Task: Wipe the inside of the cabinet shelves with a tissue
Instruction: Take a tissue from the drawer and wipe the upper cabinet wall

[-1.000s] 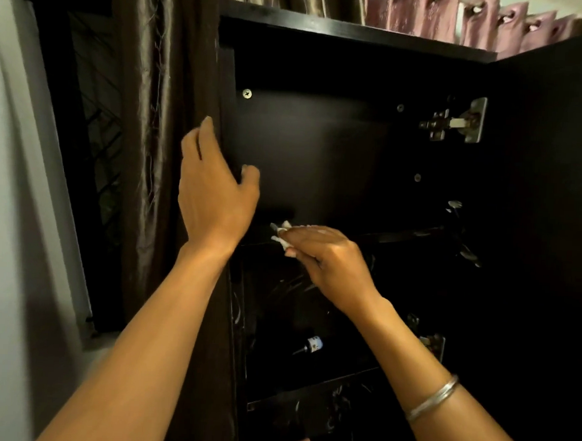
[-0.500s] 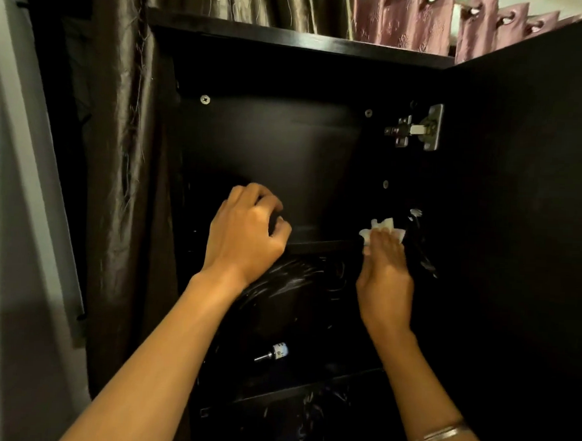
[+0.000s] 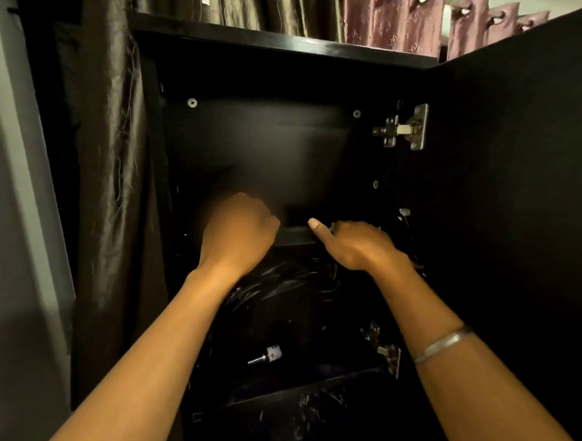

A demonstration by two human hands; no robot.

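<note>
The dark cabinet [image 3: 259, 152] stands open in front of me. My left hand [image 3: 239, 231] sits at the front edge of the upper shelf [image 3: 294, 235], fingers curled over it, slightly blurred. To its right, my right hand [image 3: 358, 245] lies on the same shelf edge with the thumb stretched to the left. It holds the white tissue [image 3: 333, 226] underneath, so only small white scraps show at the fingers.
The open door [image 3: 516, 230] fills the right side, with metal hinges [image 3: 405, 128] on the cabinet wall. A small bottle [image 3: 270, 352] lies on the lower shelf among shiny black material. Brown curtain [image 3: 113, 146] hangs at the left; pink curtains show above.
My right hand swept the tissue from the shelf's left part to its right end, then came back a little leftward. My left hand dropped from the cabinet's side panel onto the shelf edge.
</note>
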